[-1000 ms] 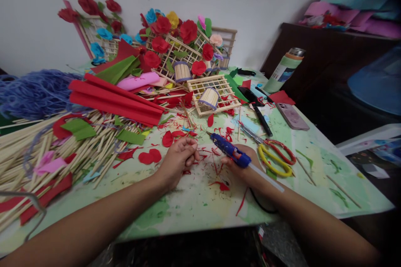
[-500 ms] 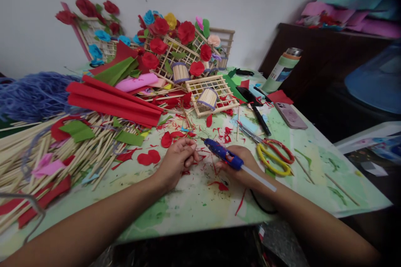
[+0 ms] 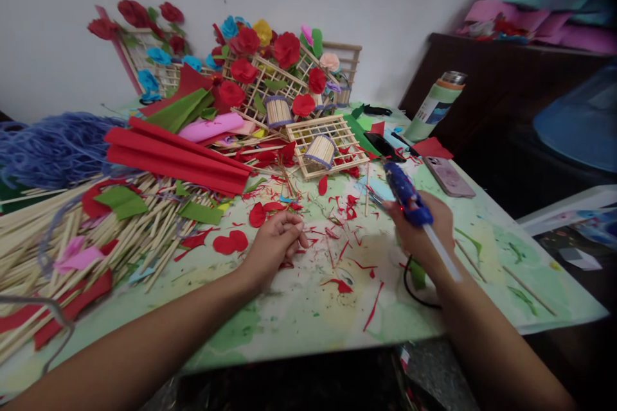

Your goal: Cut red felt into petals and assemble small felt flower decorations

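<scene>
My right hand point(image 3: 427, 225) grips a blue hot glue gun point(image 3: 407, 192), with a pale glue stick point(image 3: 442, 253) poking out of its back end. The gun's nozzle points away from me, over the scissors, which are mostly hidden by the hand and gun. My left hand point(image 3: 277, 241) rests near the table's middle with its fingers curled together; whatever they pinch, if anything, is too small to make out. Red paper petals point(image 3: 230, 242) lie left of that hand, and red paper scraps point(image 3: 343, 286) are scattered to its right.
Bamboo sticks point(image 3: 159, 225), folded red paper point(image 3: 178, 157) and purple yarn point(image 3: 58, 144) cover the left side. Stick lattices with paper flowers point(image 3: 286, 49) lean at the back. A small lattice point(image 3: 308, 135), phone point(image 3: 449, 176) and bottle point(image 3: 436, 106) stand or lie toward the right.
My right hand has carried the glue gun to the right, from beside my left hand to over the scissors. My left hand has hardly moved.
</scene>
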Motion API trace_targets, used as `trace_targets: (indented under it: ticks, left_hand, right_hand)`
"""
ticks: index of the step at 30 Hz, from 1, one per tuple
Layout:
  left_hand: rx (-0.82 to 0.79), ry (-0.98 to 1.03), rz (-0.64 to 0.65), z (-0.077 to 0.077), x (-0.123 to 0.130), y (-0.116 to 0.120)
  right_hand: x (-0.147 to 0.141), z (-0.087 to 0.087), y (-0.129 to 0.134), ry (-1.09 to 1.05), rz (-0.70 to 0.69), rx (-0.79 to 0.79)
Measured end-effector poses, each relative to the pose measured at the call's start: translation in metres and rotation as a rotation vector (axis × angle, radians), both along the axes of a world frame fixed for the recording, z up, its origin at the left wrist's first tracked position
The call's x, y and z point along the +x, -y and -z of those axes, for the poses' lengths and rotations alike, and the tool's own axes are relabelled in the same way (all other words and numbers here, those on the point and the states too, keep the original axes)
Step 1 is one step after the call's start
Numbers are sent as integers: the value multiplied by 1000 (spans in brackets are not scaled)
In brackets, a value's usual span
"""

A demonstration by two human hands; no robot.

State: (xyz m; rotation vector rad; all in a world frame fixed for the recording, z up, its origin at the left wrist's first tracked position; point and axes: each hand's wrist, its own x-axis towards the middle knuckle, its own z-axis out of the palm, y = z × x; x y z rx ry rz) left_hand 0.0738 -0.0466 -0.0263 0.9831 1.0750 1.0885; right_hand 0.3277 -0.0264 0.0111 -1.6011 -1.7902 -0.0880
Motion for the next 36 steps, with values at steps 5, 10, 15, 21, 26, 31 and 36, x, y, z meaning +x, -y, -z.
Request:
trace_targets:
  ticks: [5, 10, 15, 21, 26, 31, 36]
  left_hand:
    - [-47, 130, -48, -1, -2, -4]
    - [-24, 247, -96, -5, -5, -4]
    - [33, 288, -163, -10, -9, -6]
    - [95, 296, -205, -13, -13, -9]
    - [98, 299, -176, -10, -14, -10]
    - [78, 294, -145, -9, -12, -9]
    - [28, 295, -126, -10, -10, -6]
  right_hand:
    - [30, -4, -24, 523, 305, -312]
    - [43, 8, -32, 628, 301, -516]
    - [37, -2, -26, 642, 307, -373]
    - [-42, -10, -9, 499, -276, -195]
    - [-101, 16, -8, 508, -605, -287]
    - [-104, 32, -16, 321, -572, -325]
    - [-96, 29, -17, -158, -549, -456]
